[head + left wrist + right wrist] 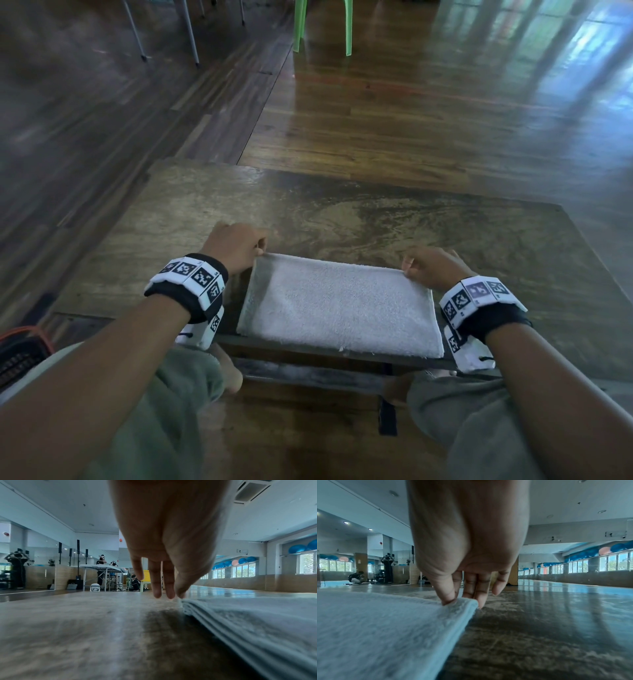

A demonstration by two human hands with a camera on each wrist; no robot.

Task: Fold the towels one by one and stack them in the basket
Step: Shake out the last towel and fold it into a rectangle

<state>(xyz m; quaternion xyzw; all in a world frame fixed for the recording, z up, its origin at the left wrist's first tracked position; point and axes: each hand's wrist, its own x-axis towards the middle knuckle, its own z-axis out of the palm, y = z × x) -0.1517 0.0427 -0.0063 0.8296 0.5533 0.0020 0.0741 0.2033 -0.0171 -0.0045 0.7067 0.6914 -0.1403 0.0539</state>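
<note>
On the worn brown wooden bench (342, 212), near its front edge, lies a folded white terry towel (339, 305). Left hand (233, 246) pinches its far left corner, right hand (433, 267) its far right corner. Green plastic chair legs (323, 27) stand well beyond on the floor.

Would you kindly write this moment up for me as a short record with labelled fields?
surface: low wooden table
towel: white towel, folded into a flat rectangle with several layers, lying at the table's near edge
left hand: left hand at the towel's far left corner, thumb touching it
right hand: right hand pinching the far right corner, thumb on top
basket: dark basket with orange rim, partly in view at the person's left, contents not visible
background: green chair legs on the wooden floor
</note>
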